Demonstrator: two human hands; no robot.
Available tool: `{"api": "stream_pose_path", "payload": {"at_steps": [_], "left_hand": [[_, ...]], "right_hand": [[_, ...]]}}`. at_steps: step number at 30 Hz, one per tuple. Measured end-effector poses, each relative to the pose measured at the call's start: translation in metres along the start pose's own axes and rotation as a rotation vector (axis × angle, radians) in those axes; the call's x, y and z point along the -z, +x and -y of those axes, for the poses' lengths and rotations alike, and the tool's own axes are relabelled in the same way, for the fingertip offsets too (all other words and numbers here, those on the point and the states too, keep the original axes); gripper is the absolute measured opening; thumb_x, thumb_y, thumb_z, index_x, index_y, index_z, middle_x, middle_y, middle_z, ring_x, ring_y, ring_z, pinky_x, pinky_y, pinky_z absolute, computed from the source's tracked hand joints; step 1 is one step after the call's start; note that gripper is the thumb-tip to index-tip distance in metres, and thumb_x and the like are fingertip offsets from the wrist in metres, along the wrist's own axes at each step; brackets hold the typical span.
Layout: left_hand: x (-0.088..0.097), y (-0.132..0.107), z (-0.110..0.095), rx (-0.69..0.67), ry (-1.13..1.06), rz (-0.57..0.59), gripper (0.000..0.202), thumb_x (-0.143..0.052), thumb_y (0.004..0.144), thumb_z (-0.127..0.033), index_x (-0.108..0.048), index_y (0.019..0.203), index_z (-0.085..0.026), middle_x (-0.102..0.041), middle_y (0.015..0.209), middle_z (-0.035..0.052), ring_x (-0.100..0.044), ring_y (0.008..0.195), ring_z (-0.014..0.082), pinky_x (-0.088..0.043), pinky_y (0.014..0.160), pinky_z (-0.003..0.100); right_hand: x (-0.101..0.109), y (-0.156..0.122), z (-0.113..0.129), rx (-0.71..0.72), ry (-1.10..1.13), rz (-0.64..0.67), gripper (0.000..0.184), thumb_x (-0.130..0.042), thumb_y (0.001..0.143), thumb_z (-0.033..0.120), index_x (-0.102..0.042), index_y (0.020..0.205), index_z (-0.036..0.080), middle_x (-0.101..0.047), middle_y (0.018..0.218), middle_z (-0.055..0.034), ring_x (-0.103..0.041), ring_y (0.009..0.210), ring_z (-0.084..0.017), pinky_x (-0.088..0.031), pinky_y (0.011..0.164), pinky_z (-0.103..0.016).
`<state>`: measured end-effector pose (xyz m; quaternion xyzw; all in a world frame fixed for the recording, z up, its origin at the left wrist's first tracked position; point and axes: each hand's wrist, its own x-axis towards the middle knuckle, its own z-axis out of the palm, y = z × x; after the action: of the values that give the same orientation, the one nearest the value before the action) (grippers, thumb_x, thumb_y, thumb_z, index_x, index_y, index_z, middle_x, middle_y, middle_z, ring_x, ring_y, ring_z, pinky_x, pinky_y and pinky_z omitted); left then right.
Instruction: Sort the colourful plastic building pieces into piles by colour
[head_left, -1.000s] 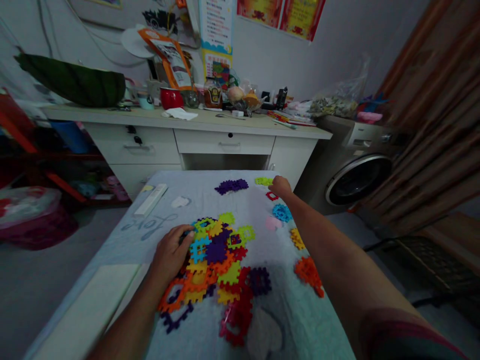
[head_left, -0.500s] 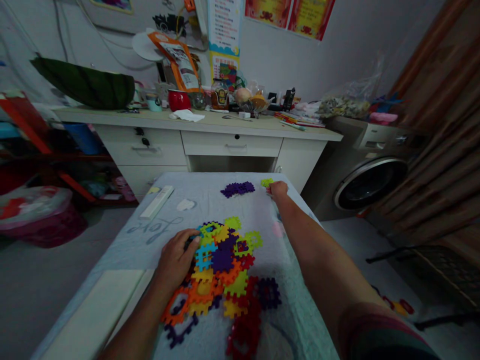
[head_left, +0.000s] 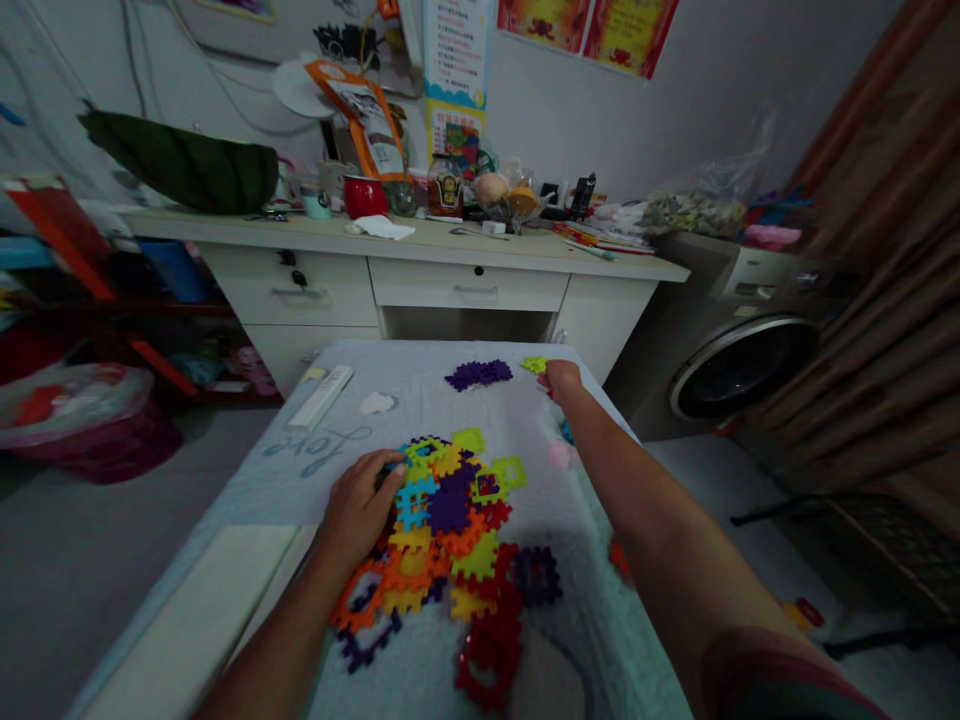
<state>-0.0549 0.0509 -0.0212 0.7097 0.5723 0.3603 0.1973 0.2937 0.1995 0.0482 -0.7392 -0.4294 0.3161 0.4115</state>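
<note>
My left hand rests against the left edge of a heap of colourful interlocking plastic tiles. Its thumb stands apart from the bent fingers, and some fingertips are hidden among the tiles. At the far right corner of the table, my right hand is closed, fingers pointing down beside a yellow-green tile. What those fingers hold, if anything, is too small to make out; a bit of red shows under them. A group of purple tiles lies to the left of that hand.
A cloth covers the table. On it lie a white strip and a long white board at the left. Beyond stands a cluttered white desk, with a washing machine on the right. A blue piece lies by my right forearm.
The view has shifted slightly. My right hand stays by the yellow-green tile with its fingers tucked further under. A blue piece and an orange-red piece now show beside my right forearm.
</note>
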Motion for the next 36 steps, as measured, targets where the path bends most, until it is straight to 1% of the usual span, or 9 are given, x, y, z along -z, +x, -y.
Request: {"api": "stream_pose_path", "payload": {"at_steps": [5, 8, 11, 13, 16, 19, 26, 33, 36], "left_hand": [[-0.001, -0.001, 0.001, -0.006, 0.011, 0.000, 0.037, -0.044, 0.088, -0.050, -0.065, 0.103, -0.023, -0.066, 0.111, 0.0049, -0.060, 0.107, 0.0234, -0.044, 0.099, 0.040], [0.000, -0.002, -0.002, 0.002, 0.010, 0.003, 0.038, -0.043, 0.088, -0.050, -0.065, 0.103, -0.023, -0.066, 0.111, 0.0052, -0.059, 0.107, 0.0237, -0.043, 0.099, 0.040], [0.001, -0.002, -0.004, 0.014, 0.012, 0.004, 0.039, -0.042, 0.088, -0.050, -0.065, 0.102, -0.023, -0.066, 0.110, 0.0057, -0.059, 0.107, 0.0241, -0.043, 0.099, 0.040], [0.002, -0.002, -0.005, 0.016, 0.011, -0.002, 0.039, -0.042, 0.087, -0.050, -0.065, 0.102, -0.022, -0.066, 0.110, 0.0059, -0.059, 0.107, 0.0241, -0.043, 0.099, 0.040], [0.002, -0.002, -0.005, 0.007, 0.003, -0.010, 0.040, -0.042, 0.087, -0.051, -0.065, 0.101, -0.022, -0.067, 0.108, 0.0059, -0.060, 0.105, 0.0238, -0.044, 0.099, 0.039], [0.002, -0.001, -0.004, -0.002, 0.005, -0.007, 0.040, -0.042, 0.087, -0.051, -0.066, 0.101, -0.022, -0.067, 0.107, 0.0057, -0.061, 0.104, 0.0235, -0.045, 0.097, 0.039], [0.001, 0.000, -0.003, -0.008, 0.004, 0.001, 0.038, -0.043, 0.086, -0.050, -0.065, 0.100, -0.022, -0.068, 0.107, 0.0061, -0.061, 0.104, 0.0237, -0.044, 0.098, 0.039], [0.000, 0.001, 0.001, -0.017, 0.012, -0.005, 0.039, -0.043, 0.087, -0.051, -0.066, 0.100, -0.023, -0.068, 0.108, 0.0053, -0.061, 0.104, 0.0237, -0.046, 0.097, 0.039], [0.001, 0.001, -0.002, -0.015, 0.014, -0.009, 0.038, -0.044, 0.086, -0.051, -0.066, 0.099, -0.023, -0.068, 0.107, 0.0050, -0.062, 0.104, 0.0239, -0.047, 0.096, 0.039]], "right_hand": [[0.011, -0.029, 0.003, -0.006, 0.009, 0.045, 0.009, -0.059, 0.080, 0.018, -0.060, 0.088, 0.015, -0.062, 0.069, -0.0015, -0.055, 0.051, -0.008, -0.040, 0.048, -0.018], [0.019, -0.058, 0.000, 0.144, -0.129, 0.366, 0.005, -0.064, 0.073, 0.013, -0.063, 0.078, 0.015, -0.063, 0.067, -0.0004, -0.058, 0.057, -0.010, -0.041, 0.051, -0.018], [0.022, -0.092, -0.007, 0.417, -0.432, 0.746, 0.011, -0.067, 0.072, 0.015, -0.067, 0.083, 0.016, -0.066, 0.075, -0.0002, -0.059, 0.066, -0.012, -0.044, 0.060, -0.021], [0.021, -0.112, -0.012, 0.573, -0.626, 0.807, 0.022, -0.072, 0.069, 0.017, -0.068, 0.090, 0.017, -0.067, 0.086, -0.0020, -0.059, 0.073, -0.013, -0.044, 0.068, -0.023], [0.016, -0.130, -0.021, 0.714, -0.819, 0.767, 0.039, -0.079, 0.064, 0.021, -0.065, 0.099, 0.014, -0.063, 0.098, -0.0067, -0.056, 0.081, -0.015, -0.043, 0.074, -0.025], [0.014, -0.135, -0.027, 0.718, -0.841, 0.710, 0.038, -0.080, 0.063, 0.022, -0.062, 0.095, 0.014, -0.061, 0.096, -0.0057, -0.053, 0.080, -0.014, -0.041, 0.071, -0.024], [0.033, -0.105, -0.024, 0.327, -0.390, 0.682, 0.012, -0.063, 0.071, 0.012, -0.054, 0.076, 0.017, -0.051, 0.060, 0.0074, -0.045, 0.050, -0.007, -0.034, 0.049, -0.018], [0.053, -0.026, -0.016, 0.128, -0.027, 0.021, 0.012, -0.065, 0.068, 0.010, -0.056, 0.071, 0.016, -0.048, 0.047, 0.0077, -0.044, 0.041, -0.007, -0.035, 0.042, -0.017], [0.054, 0.004, -0.015, 0.105, 0.004, -0.134, 0.011, -0.063, 0.069, 0.007, -0.057, 0.074, 0.016, -0.049, 0.048, 0.0061, -0.049, 0.044, -0.008, -0.040, 0.046, -0.018]]}}
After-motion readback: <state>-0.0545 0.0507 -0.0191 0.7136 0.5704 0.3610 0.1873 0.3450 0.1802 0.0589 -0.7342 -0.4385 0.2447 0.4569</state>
